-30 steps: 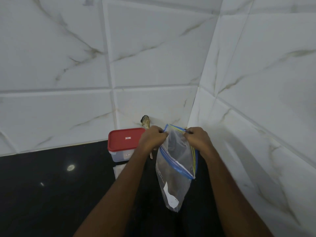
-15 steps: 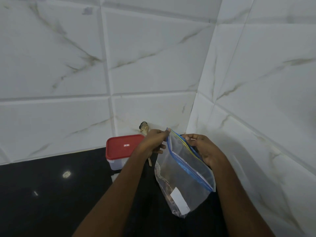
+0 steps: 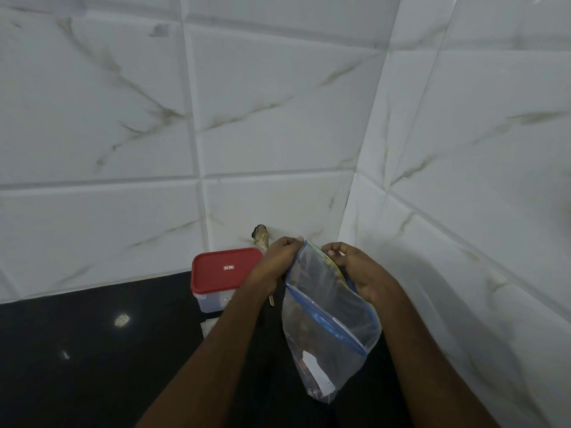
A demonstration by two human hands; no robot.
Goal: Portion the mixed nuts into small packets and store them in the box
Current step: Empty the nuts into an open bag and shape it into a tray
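The zip bag (image 3: 327, 319) hangs mouth-up over the black counter (image 3: 92, 350), its long axis a bit tilted. 2 hands hold its top: the left hand (image 3: 278, 257) pinches the far-left lip and the right hand (image 3: 358, 273) grips the right lip. The red-lidded box (image 3: 225, 273) sits just left, nearer the left hand.

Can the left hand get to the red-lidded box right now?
Probably yes: the red-lidded box sits just beside the left hand, nothing between them. But it pinches the zip bag at its rim, the right hand holding the other side, so it must let go first.
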